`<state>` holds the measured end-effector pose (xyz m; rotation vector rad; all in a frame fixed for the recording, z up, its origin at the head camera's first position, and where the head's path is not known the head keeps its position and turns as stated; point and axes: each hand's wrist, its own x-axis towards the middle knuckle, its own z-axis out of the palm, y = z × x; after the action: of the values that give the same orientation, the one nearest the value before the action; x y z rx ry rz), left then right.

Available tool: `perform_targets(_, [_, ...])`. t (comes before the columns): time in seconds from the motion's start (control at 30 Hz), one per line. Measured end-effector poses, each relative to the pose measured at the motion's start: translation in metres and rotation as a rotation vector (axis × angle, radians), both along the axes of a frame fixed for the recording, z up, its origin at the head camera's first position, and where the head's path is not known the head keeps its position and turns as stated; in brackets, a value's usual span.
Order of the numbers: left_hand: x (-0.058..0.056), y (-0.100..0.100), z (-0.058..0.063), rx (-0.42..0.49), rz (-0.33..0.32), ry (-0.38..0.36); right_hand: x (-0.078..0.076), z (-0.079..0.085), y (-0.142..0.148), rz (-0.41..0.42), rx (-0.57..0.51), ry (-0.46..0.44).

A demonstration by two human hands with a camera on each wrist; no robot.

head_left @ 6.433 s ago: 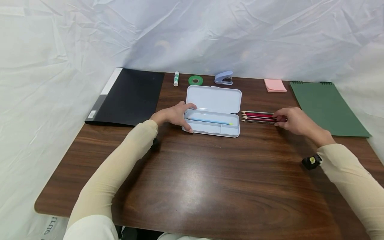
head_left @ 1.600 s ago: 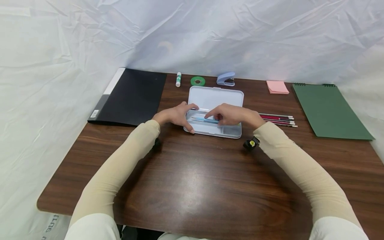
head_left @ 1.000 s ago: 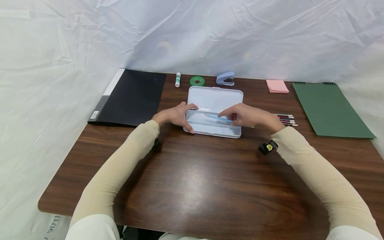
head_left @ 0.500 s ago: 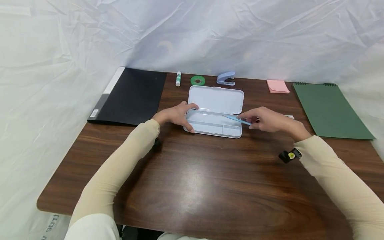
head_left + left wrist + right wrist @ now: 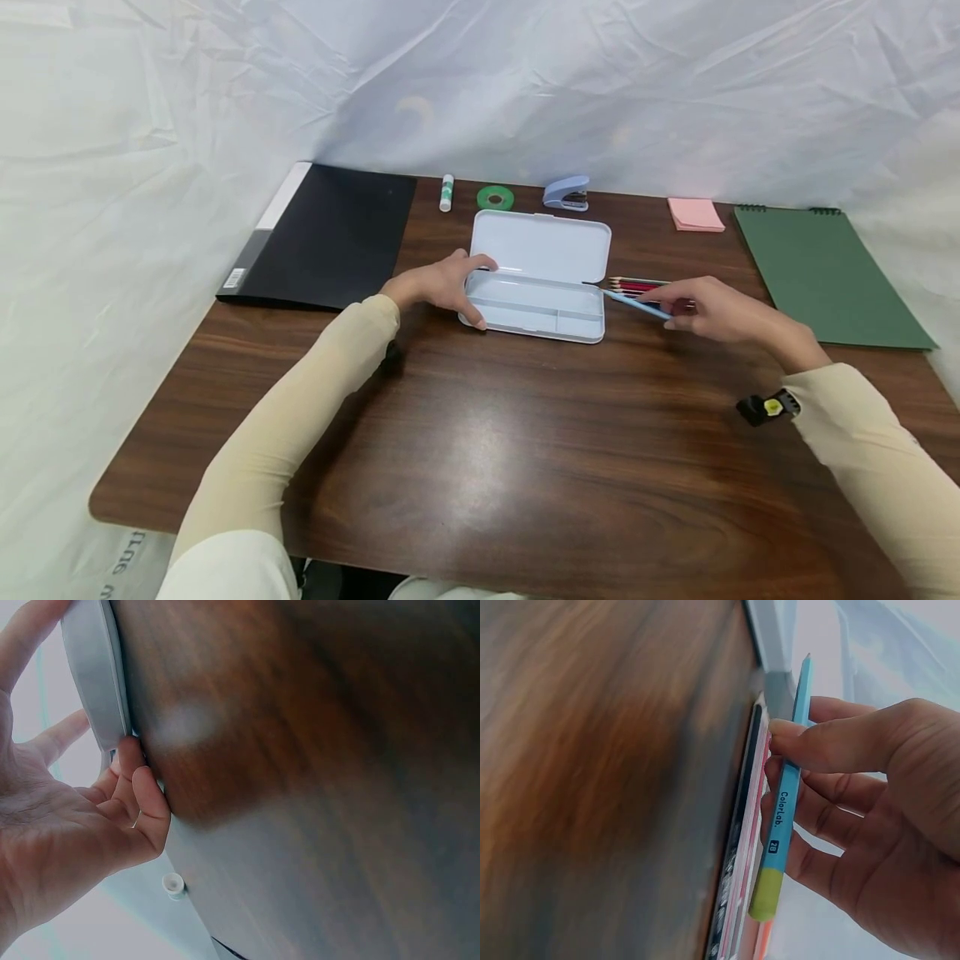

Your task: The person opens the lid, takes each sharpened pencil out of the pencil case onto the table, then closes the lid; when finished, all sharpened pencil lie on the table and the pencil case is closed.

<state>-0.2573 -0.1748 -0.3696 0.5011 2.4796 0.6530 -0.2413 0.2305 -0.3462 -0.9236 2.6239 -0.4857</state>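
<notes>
A pale blue pencil case (image 5: 536, 306) lies with its lid raised on the wooden table; its divided tray holds nothing. My left hand (image 5: 442, 287) grips the case's left end, thumb at the front and a finger at the hinge side. In the left wrist view, fingertips (image 5: 129, 754) touch the case's edge (image 5: 97, 671). Between thumb and fingers, my right hand (image 5: 723, 312) pinches a light blue pencil (image 5: 784, 802) with a yellow-green end, its tip pointing left toward the case. Under that hand lie several red and dark pencils (image 5: 633, 283), partly hidden.
A black folder (image 5: 337, 237) lies at the left. Along the back are a glue stick (image 5: 447, 193), green tape (image 5: 495, 197), a lilac stapler (image 5: 566, 193) and pink sticky notes (image 5: 695, 214). A green spiral notebook (image 5: 828, 275) lies at the right.
The light blue pencil has left the case's tray in my right hand, which has moved right to above the other pencils. My left hand stays on the case.
</notes>
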Motion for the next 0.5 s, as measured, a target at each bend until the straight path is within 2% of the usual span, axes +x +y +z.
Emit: perform_targets(0.5, [0.000,-0.001,0.000,0.005,0.002,0.001,0.001,-0.014,0.019,-0.041,0.039,0.055])
